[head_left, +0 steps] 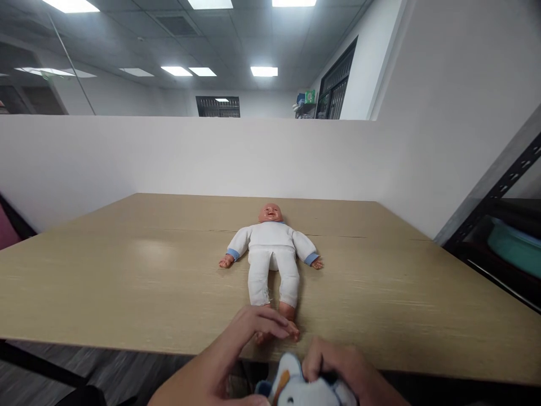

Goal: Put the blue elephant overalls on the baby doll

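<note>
A baby doll (271, 254) in a white suit with blue cuffs lies on its back on the wooden table (127, 270), head away from me. My left hand (257, 324) rests over the doll's bare feet at the table's near edge, fingers curled around them. My right hand (338, 366) is closed on a small white, blue and orange soft toy or bootie (296, 389) just below the table edge.
A white partition wall (169, 152) runs behind the table. A dark metal shelf rack (502, 225) with a teal item stands at the right. Something pink shows at the far left edge. Dark floor lies under the table's near edge.
</note>
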`<state>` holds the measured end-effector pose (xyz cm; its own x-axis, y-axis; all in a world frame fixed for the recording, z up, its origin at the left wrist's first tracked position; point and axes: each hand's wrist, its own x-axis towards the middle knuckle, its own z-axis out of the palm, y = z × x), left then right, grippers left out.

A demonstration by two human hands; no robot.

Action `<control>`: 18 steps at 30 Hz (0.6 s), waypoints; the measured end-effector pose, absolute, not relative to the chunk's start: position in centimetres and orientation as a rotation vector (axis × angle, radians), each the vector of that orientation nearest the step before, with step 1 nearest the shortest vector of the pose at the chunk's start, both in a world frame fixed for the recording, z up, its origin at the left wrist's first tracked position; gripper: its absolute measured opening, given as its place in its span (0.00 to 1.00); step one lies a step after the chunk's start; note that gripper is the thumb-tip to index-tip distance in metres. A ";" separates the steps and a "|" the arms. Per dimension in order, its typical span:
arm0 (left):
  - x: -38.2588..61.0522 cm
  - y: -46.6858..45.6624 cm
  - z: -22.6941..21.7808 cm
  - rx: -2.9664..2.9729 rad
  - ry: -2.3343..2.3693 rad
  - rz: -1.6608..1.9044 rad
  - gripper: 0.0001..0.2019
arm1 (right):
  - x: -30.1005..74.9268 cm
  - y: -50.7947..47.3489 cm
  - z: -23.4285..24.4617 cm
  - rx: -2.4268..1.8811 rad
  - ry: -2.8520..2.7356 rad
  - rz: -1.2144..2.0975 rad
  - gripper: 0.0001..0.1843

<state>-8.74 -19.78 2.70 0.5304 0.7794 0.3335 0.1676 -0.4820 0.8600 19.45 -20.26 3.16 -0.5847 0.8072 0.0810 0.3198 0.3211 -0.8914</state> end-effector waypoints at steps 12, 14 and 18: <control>-10.6 -6.2 14.8 2.017 0.551 0.786 0.13 | 18.9 -7.1 15.2 -0.856 -2.278 1.028 0.14; -10.4 -4.4 15.5 2.050 0.502 0.795 0.13 | 19.4 -4.3 15.2 -0.757 -2.330 1.061 0.14; -9.4 -1.5 16.1 2.101 0.581 0.829 0.10 | 19.9 -0.1 14.5 -0.644 -2.160 1.147 0.11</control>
<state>-9.39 -1.55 16.08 0.6816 0.6366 0.3608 0.1218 -0.5849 0.8019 19.92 -0.09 14.55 -0.7003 0.6562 0.2811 0.1348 0.5082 -0.8506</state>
